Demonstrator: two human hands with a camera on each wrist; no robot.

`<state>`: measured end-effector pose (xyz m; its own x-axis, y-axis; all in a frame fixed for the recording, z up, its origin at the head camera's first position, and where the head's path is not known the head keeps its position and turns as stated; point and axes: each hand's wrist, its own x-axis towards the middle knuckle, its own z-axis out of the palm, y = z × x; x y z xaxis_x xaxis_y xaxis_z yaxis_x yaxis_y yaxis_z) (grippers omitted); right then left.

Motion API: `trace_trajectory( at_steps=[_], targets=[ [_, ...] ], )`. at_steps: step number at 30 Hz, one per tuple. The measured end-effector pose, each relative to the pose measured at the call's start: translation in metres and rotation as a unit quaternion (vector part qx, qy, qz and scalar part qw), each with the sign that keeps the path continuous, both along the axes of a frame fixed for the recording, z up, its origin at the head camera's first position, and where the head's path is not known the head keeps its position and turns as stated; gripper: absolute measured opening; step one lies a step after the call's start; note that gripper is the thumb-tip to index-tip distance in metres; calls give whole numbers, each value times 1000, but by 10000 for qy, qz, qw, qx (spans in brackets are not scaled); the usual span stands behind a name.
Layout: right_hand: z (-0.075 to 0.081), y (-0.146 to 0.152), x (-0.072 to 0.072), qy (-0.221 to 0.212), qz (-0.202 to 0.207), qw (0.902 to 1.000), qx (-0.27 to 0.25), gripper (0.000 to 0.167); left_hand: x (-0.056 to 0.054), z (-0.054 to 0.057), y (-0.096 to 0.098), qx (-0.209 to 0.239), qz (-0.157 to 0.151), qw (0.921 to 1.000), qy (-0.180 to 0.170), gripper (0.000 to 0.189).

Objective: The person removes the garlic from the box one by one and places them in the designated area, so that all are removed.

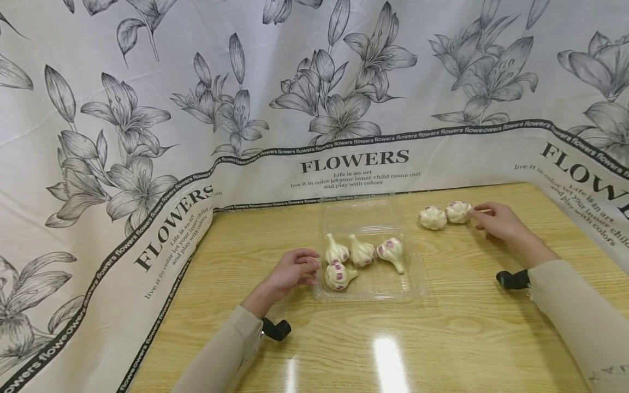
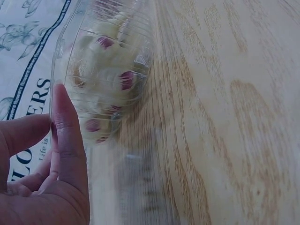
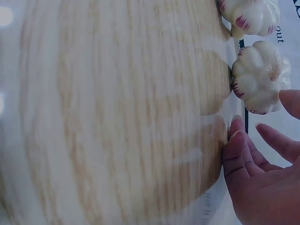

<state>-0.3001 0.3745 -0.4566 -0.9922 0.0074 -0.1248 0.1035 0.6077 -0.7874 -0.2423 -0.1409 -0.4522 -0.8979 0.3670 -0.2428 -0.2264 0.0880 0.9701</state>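
My left hand [image 1: 295, 268] is at the left side of a clear plastic clamshell box [image 1: 385, 286]. In the left wrist view, a thumb and finger pinch the box's thin rim [image 2: 55, 70]. Several garlic bulbs lie inside, one of them [image 1: 339, 277] at the near left and another [image 1: 391, 252] at the right. On the table right of the box sit two more bulbs, a left one [image 1: 433, 217] and a right one [image 1: 458, 212]. My right hand [image 1: 498, 219] is beside the right bulb, its fingers spread and relaxed. One fingertip overlaps that bulb [image 3: 260, 77]; contact is unclear.
The box's lid [image 1: 361, 214] lies folded back toward the rear. A flower-printed cloth [image 1: 354, 169] hangs behind the wooden table [image 1: 457, 338] and along both sides. Black wrist cameras [image 1: 277, 329] are strapped at both sleeves.
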Motion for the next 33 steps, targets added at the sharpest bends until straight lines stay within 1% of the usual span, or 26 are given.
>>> trace_trajectory(
  at_steps=[3,8,12,16,19,24,26,33],
  targets=[
    [0,1,0,13,-19,10000,-37,80,0,0,0,-12,-6,10000,-11,39],
    [4,3,6,95,41,9999,15,79,0,0,0,-11,-21,10000,-22,39],
    [12,1,16,343,125,9985,403,74,1,-1,0,20,-27,10000,-20,39],
    [22,-1,23,636,218,9939,875,68,0,-1,0,49,-16,10000,15,39],
    [28,-6,26,825,274,9909,1030,64,-1,0,0,63,-14,10000,48,38],
    [41,-21,35,1016,487,9871,1135,61,-2,0,-2,67,-39,9999,73,39],
    [45,-28,39,1054,630,9864,1095,60,-2,0,-1,62,-43,9999,83,39],
    [52,-55,48,1340,1099,9805,924,51,-1,-1,-1,48,-30,9999,87,38]
  ],
)
